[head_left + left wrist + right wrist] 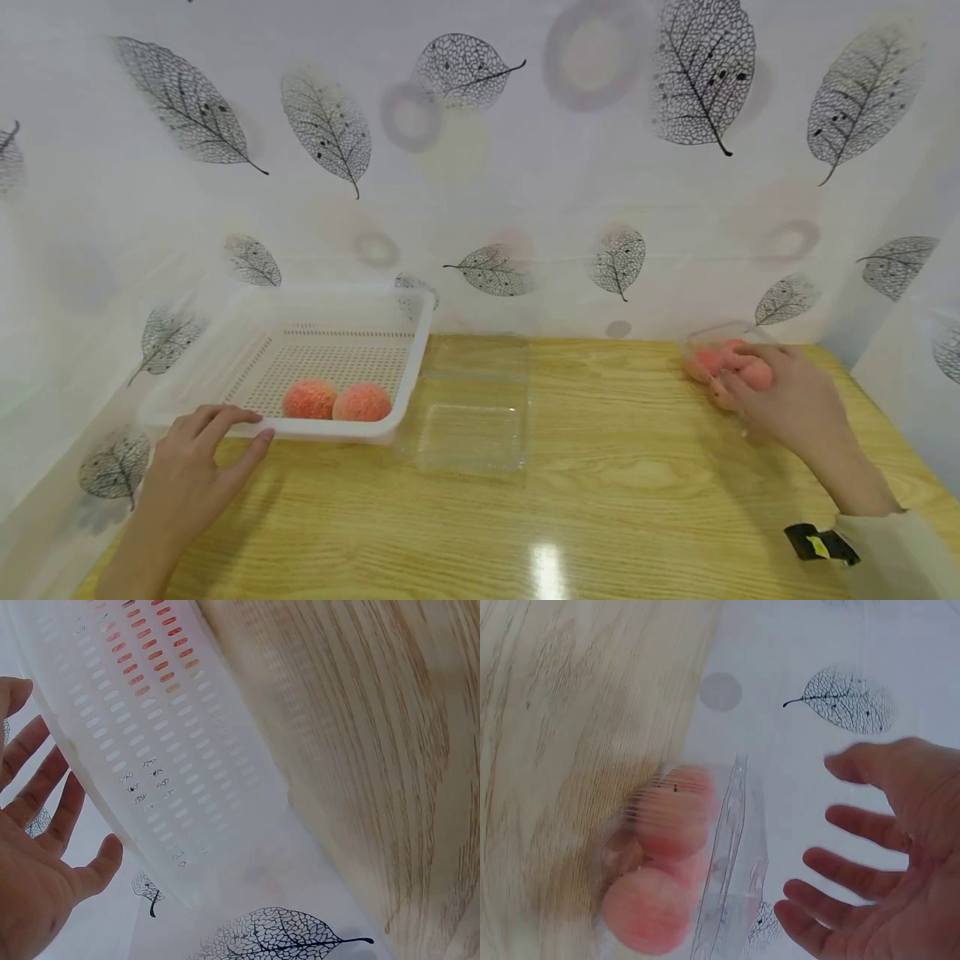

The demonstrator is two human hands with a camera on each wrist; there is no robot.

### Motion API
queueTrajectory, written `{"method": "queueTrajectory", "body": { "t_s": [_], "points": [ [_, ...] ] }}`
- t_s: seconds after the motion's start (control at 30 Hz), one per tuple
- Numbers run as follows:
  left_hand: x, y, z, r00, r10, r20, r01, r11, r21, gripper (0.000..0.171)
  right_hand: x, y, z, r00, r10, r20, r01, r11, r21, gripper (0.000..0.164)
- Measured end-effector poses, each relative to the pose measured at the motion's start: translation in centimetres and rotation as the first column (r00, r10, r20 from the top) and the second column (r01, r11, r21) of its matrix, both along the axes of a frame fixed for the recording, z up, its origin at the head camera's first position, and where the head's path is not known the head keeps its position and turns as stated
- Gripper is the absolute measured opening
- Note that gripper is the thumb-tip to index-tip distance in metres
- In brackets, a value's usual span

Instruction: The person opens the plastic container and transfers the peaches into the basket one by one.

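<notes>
Fingers of the left hand (197, 467) bend over the near rim of a white, rectangular, perforated plastic basket (341, 428) at 8 o'clock, thumb at its outer side. Right-hand fingers stand apart, the right hand (877, 870) hovering by a clear plastic box (731, 825) between 3 and 4 o'clock, where several round, pinkish-orange balls (646, 910) lie. Two rough, reddish-orange balls (362, 402) (nearly matching) sit inside the basket, toward its 5 o'clock. Clear, shallow plastic tray (468, 437) rests at 6 o'clock.
</notes>
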State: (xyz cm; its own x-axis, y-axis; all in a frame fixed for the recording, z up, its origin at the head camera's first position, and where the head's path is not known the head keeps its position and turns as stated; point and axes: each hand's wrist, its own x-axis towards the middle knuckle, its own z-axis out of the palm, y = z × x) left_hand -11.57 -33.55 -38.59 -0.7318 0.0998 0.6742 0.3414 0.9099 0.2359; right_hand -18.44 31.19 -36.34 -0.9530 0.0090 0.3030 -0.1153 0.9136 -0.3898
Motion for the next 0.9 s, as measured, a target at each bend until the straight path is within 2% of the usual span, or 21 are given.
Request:
{"method": "queueTrajectory", "body": {
  "t_s": [0.13,0.23,0.4,0.5,0.63,0.73,0.77,0.83,0.9],
  "points": [
    [0.1,0.1,0.0,1.000,0.003,0.013,-0.003,1.000,0.008,0.026,0.5,1.7,0.1,0.993,-0.119,0.015,0.119,0.990,-0.071,0.060],
    [0.1,0.1,0.0,1.000,0.005,0.015,-0.005,1.000,0.006,0.026,0.9,2.9,-0.1,0.977,-0.208,0.043,0.211,0.972,-0.098,0.065],
    [0.1,0.0,0.1,1.000,0.008,0.010,-0.008,1.000,-0.001,0.026,1.4,4.6,-0.6,0.921,-0.346,0.179,0.371,0.919,-0.130,0.083],
    [0.1,0.0,0.0,1.000,0.005,0.007,-0.005,1.000,0.000,0.026,1.5,5.4,-1.0,0.890,-0.377,0.255,0.423,0.893,-0.155,0.091],
    [0.0,-0.1,0.0,1.000,-0.001,0.006,0.001,1.000,0.002,0.026,1.6,6.0,-1.7,0.857,-0.372,0.357,0.464,0.857,-0.222,0.098],
    [0.0,-0.1,0.0,1.000,-0.001,0.005,0.001,1.000,0.003,0.026,1.5,6.3,-2.3,0.845,-0.321,0.427,0.476,0.815,-0.330,0.102],
    [0.0,-0.1,0.0,1.000,-0.003,0.000,0.003,1.000,0.001,0.026,1.4,6.4,-2.6,0.849,-0.289,0.442,0.469,0.798,-0.379,0.103],
    [0.0,-0.2,0.0,1.000,-0.003,-0.001,0.003,1.000,0.002,0.026,1.3,6.8,-2.9,0.858,-0.191,0.477,0.442,0.747,-0.496,0.104],
    [0.0,-0.1,0.0,1.000,-0.005,-0.005,0.005,1.000,0.003,0.026,1.1,7.1,-3.1,0.855,-0.107,0.508,0.438,0.674,-0.595,0.105]
  ]
}}
